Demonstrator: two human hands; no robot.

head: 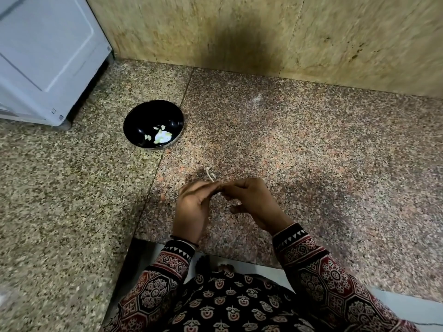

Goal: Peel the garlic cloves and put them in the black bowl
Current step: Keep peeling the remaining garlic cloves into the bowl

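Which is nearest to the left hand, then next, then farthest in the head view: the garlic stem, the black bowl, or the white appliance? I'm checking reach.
1. Garlic stem, just beyond the left hand.
2. Black bowl, ahead, further left.
3. White appliance, far left corner.

Black bowl (153, 116), speckled granite counter (311, 152)

Left hand (191, 207) and right hand (251, 200), fingertips pinched together.
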